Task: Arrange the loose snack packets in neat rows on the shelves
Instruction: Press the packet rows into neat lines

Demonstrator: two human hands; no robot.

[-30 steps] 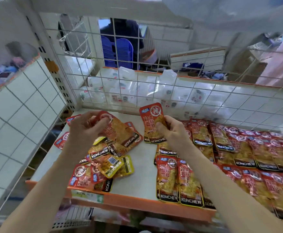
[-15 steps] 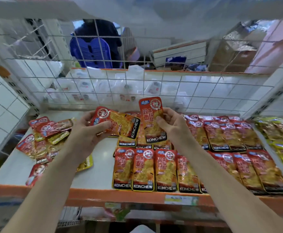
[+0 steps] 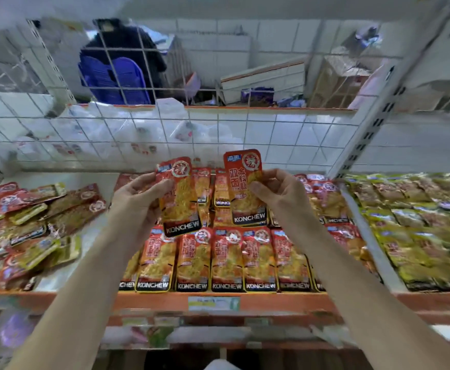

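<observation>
My left hand (image 3: pixel 135 201) grips a red KONCHEW snack packet (image 3: pixel 179 198), held nearly upright above the shelf. My right hand (image 3: pixel 280 194) pinches a second red packet (image 3: pixel 245 188) by its right edge, upright and slightly higher. Below both hands a neat front row of red packets (image 3: pixel 226 260) lies flat on the white shelf (image 3: pixel 95 236), with a second row behind it, partly hidden by the held packets. A loose heap of red and yellow packets (image 3: pixel 29 222) lies jumbled at the shelf's left end.
Rows of yellow-green packets (image 3: pixel 419 228) fill the neighbouring bay on the right, past a white divider (image 3: pixel 365 236). The shelf has an orange front lip (image 3: pixel 272 300) and a white wire grid back (image 3: pixel 165 134). A person in dark clothes (image 3: pixel 122 49) is beyond the grid.
The view has swung right, putting the neat rows in the middle. My left hand has turned its packet from lying sideways to nearly upright and brought it beside the right hand's packet.
</observation>
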